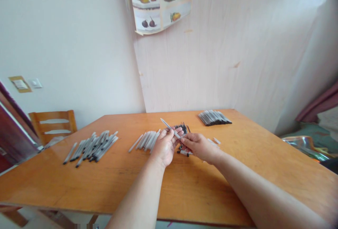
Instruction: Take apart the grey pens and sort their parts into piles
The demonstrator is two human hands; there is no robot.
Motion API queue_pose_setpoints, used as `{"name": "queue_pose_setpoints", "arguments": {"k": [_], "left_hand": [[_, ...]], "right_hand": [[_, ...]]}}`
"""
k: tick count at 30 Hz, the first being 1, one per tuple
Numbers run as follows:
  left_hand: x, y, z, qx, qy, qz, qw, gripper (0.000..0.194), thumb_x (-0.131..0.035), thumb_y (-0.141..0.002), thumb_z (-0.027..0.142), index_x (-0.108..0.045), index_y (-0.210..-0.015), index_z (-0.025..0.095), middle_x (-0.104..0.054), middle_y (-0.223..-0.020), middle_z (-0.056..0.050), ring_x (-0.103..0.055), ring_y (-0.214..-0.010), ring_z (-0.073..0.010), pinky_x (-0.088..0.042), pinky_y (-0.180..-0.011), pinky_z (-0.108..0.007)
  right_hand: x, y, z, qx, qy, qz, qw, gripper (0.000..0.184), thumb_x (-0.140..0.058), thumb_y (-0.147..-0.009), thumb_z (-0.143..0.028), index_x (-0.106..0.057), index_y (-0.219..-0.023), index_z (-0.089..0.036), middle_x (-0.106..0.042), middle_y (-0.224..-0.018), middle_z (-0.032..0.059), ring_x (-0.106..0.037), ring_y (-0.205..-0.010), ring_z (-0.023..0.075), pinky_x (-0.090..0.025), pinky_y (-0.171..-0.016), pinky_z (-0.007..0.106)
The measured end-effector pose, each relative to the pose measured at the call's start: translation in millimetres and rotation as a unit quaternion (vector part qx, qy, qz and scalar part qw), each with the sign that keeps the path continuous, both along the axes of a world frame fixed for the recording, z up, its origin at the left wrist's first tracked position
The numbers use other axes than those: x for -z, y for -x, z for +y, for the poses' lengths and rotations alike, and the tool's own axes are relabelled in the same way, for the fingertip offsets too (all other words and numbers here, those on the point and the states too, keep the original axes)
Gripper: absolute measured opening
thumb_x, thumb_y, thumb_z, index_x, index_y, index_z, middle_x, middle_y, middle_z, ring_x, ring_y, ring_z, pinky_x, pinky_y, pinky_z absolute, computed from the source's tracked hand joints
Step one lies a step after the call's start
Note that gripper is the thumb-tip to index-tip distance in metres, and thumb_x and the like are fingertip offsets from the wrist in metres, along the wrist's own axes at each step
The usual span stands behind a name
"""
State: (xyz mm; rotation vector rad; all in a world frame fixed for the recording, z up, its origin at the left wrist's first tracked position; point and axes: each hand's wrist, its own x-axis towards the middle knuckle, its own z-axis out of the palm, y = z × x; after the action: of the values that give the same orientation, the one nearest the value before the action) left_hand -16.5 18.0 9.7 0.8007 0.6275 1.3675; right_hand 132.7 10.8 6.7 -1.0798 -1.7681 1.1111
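Note:
A translucent white pen barrel point(166, 124) slants up to the left above the middle of the table. My left hand point(164, 148) is closed on it, with the thumb on top and the other fingers partly spread behind. At the lower right end of the barrel, my right hand point(199, 146) pinches with thumb and fingers; any small part between them is hidden. Left of my hands lies a row of similar pale barrels point(148, 140). Thin black pen parts point(185, 127) lie behind my hands, and small black-ended pieces point(184, 152) lie below them, partly covered.
A loose pile of black-ended pens point(96, 147) lies on the left of the wooden table point(118, 190). A neater bundle of black-ended pens point(214, 118) lies at the back right. Small white pieces point(217, 140) sit beside my right hand. A wooden chair point(54, 116) stands beyond the left edge.

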Motion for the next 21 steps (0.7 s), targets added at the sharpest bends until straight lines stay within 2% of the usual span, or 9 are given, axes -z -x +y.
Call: {"name": "queue_pose_setpoints", "arguments": {"k": [4,7,10,12,16,21], "left_hand": [[-0.9,-1.4,-1.9,-0.020,0.001,0.000,1.000,0.017,-0.063,-0.082,0.022,-0.052,-0.094,0.018,-0.070,-0.103,-0.011,-0.068,-0.094,-0.0192,-0.052,-0.078,-0.031],[-1.6,-2.5,-2.8,-0.035,0.005,-0.003,0.999,0.018,-0.066,-0.080,0.022,-0.052,-0.092,0.018,-0.071,-0.100,-0.010,-0.068,-0.093,-0.0189,-0.052,-0.079,-0.030],[-1.3,-3.4,-1.8,-0.047,0.008,-0.006,0.999,0.018,-0.066,-0.080,0.022,-0.052,-0.090,0.017,-0.071,-0.099,-0.010,-0.068,-0.092,-0.0186,-0.052,-0.079,-0.030],[-0.5,-3.7,-0.5,-0.049,0.004,-0.010,0.999,0.016,-0.065,-0.081,0.021,-0.053,-0.090,0.017,-0.070,-0.101,-0.010,-0.068,-0.093,-0.0186,-0.052,-0.080,-0.030],[1.3,-4.7,1.7,-0.055,0.001,-0.017,0.998,0.015,-0.064,-0.082,0.021,-0.052,-0.090,0.017,-0.070,-0.103,-0.011,-0.067,-0.093,-0.0189,-0.052,-0.082,-0.033],[0.6,-5.8,1.8,-0.059,0.009,-0.021,0.998,0.015,-0.064,-0.082,0.019,-0.051,-0.089,0.017,-0.070,-0.101,-0.011,-0.068,-0.093,-0.0185,-0.052,-0.084,-0.034]], "right_hand": [[-3.7,0.1,-3.5,0.039,-0.070,-0.078,0.994,0.026,-0.047,-0.087,-0.041,-0.058,-0.079,-0.019,-0.061,-0.067,0.0000,-0.053,-0.060,0.0112,-0.040,-0.056,0.021],[-5.5,1.5,-5.7,0.080,-0.147,-0.143,0.975,0.025,-0.047,-0.087,-0.038,-0.057,-0.074,-0.019,-0.059,-0.065,-0.0003,-0.052,-0.060,0.0116,-0.037,-0.055,0.022],[-4.7,2.9,-5.5,0.121,-0.200,-0.146,0.961,0.021,-0.053,-0.084,-0.038,-0.057,-0.077,-0.019,-0.060,-0.067,-0.0001,-0.051,-0.062,0.0121,-0.036,-0.056,0.023],[-3.4,3.1,-4.4,0.123,-0.182,-0.120,0.968,0.024,-0.052,-0.085,-0.042,-0.058,-0.080,-0.019,-0.060,-0.068,0.0001,-0.051,-0.062,0.0123,-0.036,-0.055,0.023],[-1.3,2.2,-2.2,0.075,-0.092,-0.096,0.988,0.038,-0.038,-0.091,-0.047,-0.057,-0.075,-0.018,-0.058,-0.063,0.0003,-0.052,-0.058,0.0122,-0.038,-0.053,0.023],[-2.0,3.5,-1.9,0.098,-0.116,-0.073,0.986,0.024,-0.055,-0.082,-0.043,-0.057,-0.083,-0.019,-0.059,-0.070,-0.0009,-0.052,-0.061,0.0113,-0.040,-0.056,0.022]]}}
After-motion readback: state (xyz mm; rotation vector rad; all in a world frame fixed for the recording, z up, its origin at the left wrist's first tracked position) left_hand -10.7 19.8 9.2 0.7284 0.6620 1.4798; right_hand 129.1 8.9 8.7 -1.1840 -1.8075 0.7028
